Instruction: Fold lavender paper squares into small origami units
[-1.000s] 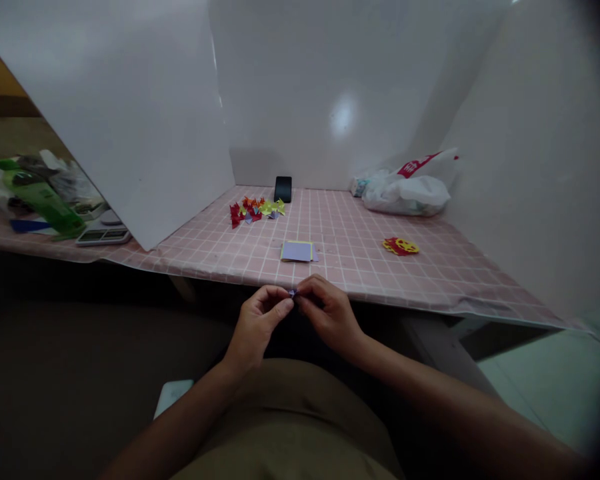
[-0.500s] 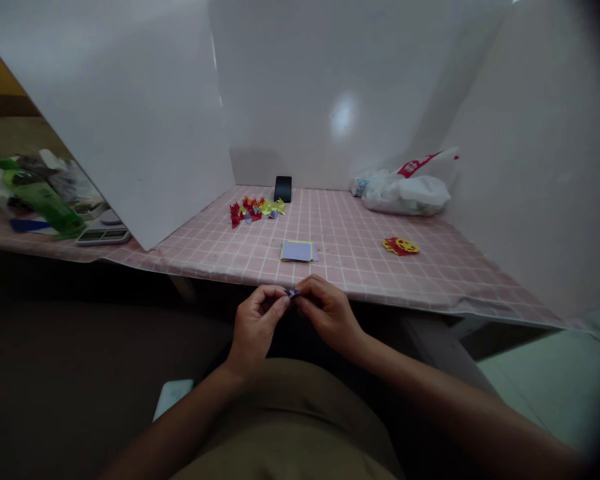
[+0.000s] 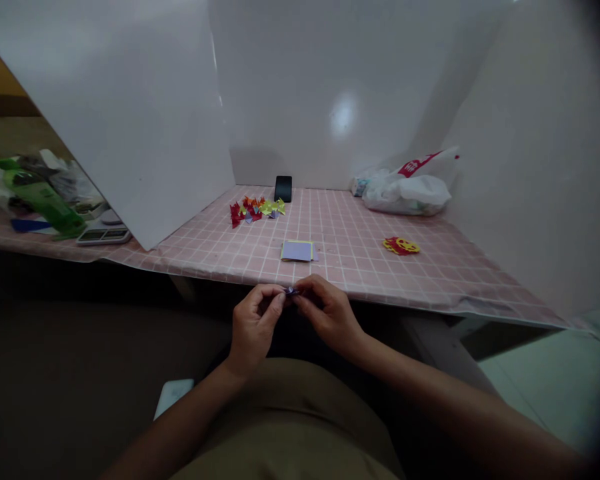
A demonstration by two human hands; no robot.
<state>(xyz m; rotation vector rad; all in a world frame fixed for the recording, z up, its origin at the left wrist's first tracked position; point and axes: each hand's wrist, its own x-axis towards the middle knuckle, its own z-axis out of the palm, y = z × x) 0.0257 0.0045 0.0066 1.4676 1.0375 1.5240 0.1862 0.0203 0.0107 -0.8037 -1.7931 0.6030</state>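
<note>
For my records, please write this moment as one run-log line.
left hand: pinching purple paper | right hand: pinching same piece | paper stack: on table, beyond hands

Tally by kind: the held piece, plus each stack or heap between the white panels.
Small folded purple paper, held: 1
Stack of rectangular purple and yellow paper: 1
Heap of multicoloured folded paper pieces: 1
Pile of red and yellow openwork cut-outs: 1
Total: 4

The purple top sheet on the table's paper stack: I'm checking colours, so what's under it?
Under the purple top sheet, a yellow sheet shows along the far and right edges, and a purplish sheet juts right. Anything else is covered from view.
</note>
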